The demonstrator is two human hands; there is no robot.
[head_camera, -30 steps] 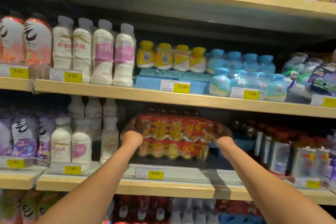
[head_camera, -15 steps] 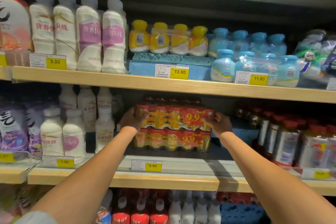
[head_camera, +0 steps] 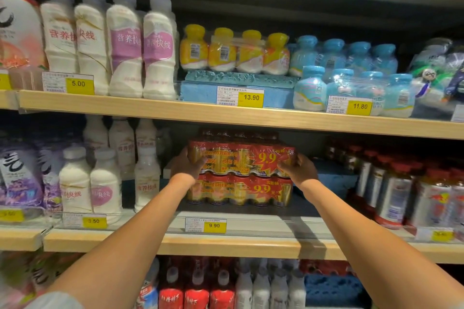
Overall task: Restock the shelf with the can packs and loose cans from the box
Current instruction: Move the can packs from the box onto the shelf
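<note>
Two red and gold shrink-wrapped can packs are stacked on the middle shelf (head_camera: 226, 243), behind the 9.90 price tag. The upper can pack (head_camera: 241, 157) rests on the lower can pack (head_camera: 241, 190). My left hand (head_camera: 187, 164) grips the upper pack's left end and my right hand (head_camera: 298, 168) grips its right end. Both arms reach in from below. The box and any loose cans are out of view.
White milk-drink bottles (head_camera: 105, 180) stand just left of the packs. Red-capped jars (head_camera: 391, 188) and a blue foam block (head_camera: 331, 175) sit to the right. The upper shelf board (head_camera: 251, 118) hangs closely over the top pack. More bottles fill the shelf below.
The view has tilted down and moved a little closer. Both hands stay on the ends of the upper pack, which has been pushed slightly deeper onto the lower one.
</note>
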